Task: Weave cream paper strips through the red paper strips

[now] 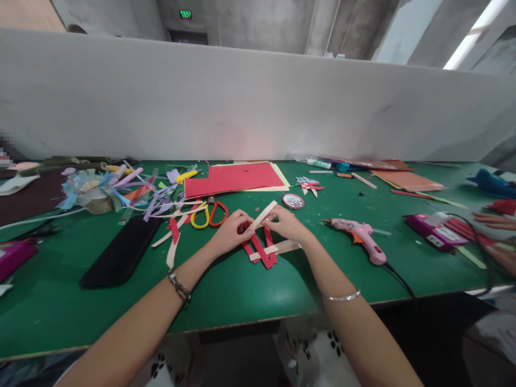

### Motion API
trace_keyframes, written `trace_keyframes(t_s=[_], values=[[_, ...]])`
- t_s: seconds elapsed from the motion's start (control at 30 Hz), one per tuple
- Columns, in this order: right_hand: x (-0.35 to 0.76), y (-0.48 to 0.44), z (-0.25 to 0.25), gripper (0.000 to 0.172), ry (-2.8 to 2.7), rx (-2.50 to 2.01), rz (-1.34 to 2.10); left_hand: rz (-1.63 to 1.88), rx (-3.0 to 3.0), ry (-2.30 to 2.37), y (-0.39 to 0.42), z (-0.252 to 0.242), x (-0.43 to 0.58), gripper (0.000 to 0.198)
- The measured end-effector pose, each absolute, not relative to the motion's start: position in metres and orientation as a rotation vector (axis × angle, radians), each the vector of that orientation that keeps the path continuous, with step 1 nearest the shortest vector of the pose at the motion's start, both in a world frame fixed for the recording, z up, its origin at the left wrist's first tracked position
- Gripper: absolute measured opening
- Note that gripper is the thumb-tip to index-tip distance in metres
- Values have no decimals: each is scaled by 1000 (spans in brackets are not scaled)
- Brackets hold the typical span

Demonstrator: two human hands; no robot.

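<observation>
**Bare forearms point(363, 333) across a green counter point(226, 301)**

The left hand point(231, 232) and right hand point(284, 223), fingers nearly closed, pinch a pale strip point(264, 215) above crossed red strips point(262, 250), midway along the counter. A pink glue gun point(365, 234) lies to the right, scissors point(211, 213) just beyond the left hand.

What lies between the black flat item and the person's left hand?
In the head view, loose red and cream paper strips, with scissors nearer the left hand.
</observation>
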State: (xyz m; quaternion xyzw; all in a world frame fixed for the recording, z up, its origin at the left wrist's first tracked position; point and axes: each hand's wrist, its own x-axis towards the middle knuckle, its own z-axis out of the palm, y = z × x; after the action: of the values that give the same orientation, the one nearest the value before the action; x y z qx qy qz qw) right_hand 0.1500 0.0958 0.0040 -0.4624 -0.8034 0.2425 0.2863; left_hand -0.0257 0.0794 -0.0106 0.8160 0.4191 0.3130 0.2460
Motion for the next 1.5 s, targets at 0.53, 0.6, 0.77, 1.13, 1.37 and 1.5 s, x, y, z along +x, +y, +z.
trace_keyframes(t_s=[0.53, 0.6, 0.77, 1.13, 1.37, 1.5], values=[[146, 95, 6, 13, -2181, -1375, 594, 747, 2452, 1292, 78, -10, -24, 15], [147, 94, 7, 12, -2175, -1415, 564, 690, 2532, 1357, 76, -10, -24, 16], [147, 93, 7, 12, -2159, -1490, 510, 533, 2686, 1518, 70, -7, -22, 18], [153, 96, 3, 17, -2192, -1515, 513, 708, 2509, 1170, 75, -10, -22, 20], [152, 96, 4, 17, -2214, -1503, 580, 775, 2398, 1066, 78, -11, -23, 21], [153, 97, 3, 23, -2210, -1542, 533, 756, 2438, 1044, 78, -11, -22, 24]])
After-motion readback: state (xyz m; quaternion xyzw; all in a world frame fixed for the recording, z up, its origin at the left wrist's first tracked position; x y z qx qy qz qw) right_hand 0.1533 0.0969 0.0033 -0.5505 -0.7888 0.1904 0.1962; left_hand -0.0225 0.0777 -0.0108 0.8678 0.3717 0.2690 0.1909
